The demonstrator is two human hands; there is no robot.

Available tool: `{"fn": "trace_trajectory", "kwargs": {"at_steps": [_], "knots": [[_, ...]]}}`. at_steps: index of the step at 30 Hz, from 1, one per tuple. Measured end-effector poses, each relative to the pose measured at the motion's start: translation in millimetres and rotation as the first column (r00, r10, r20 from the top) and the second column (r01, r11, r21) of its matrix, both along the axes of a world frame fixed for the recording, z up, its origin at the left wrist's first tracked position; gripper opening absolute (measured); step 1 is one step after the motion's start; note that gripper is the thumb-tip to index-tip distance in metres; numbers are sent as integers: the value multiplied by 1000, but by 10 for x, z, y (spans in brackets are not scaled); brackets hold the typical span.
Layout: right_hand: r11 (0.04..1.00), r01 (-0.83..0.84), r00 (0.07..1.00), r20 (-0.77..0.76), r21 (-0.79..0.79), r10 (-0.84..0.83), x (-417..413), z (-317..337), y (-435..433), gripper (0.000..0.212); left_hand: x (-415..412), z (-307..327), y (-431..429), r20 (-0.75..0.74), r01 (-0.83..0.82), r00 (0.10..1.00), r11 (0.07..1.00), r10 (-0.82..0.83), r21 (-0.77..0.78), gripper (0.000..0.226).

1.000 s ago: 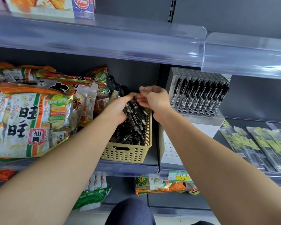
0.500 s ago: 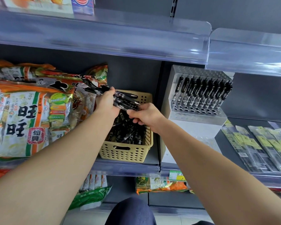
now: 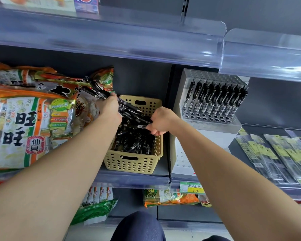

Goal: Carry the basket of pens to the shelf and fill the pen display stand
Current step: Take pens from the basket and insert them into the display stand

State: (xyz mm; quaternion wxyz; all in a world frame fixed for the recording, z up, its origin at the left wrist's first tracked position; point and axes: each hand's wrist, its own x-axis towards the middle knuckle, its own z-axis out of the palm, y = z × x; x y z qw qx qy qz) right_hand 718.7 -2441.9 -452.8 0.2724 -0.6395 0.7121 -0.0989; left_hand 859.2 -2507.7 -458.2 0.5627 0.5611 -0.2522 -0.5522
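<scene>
step: we are drawing one pen [image 3: 142, 126] from the bundle [image 3: 101, 92] | left hand [image 3: 109, 108] clamped on bundle, right hand [image 3: 161, 123] pinching the pen, over the basket [image 3: 134, 163] on the shelf | advice: we are pulling it straight before going to the display stand [image 3: 214, 100]

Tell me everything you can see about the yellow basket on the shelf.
The basket is pale yellow, plastic-looking, rectangular, with perforated walls and a slot handle at each end. It sits upright on the middle shelf, between snack bags and the pen display stand, holding loose black pens. The right hand reaches over its right rim, pinching a pen.
</scene>
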Motion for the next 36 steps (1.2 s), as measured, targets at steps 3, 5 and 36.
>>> {"fn": "trace_trajectory", "kwargs": {"at_steps": [3, 5, 36], "knots": [[996, -8, 980, -198, -87, -10, 74, -22, 18, 24, 57, 13, -18, 73, -20, 997, 1000, 21, -15, 39], [987, -11, 957, -287, -160, -36, 151, -52, 73, 22, 57, 64, 34, 44, -26, 999, 998, 29, -55, 31], [1000, -23, 751, 660, -5, 21, -24, -62, 322, 35, -117, 167, 310, -423, 293, 832, 931, -360, -216, 15]]}}
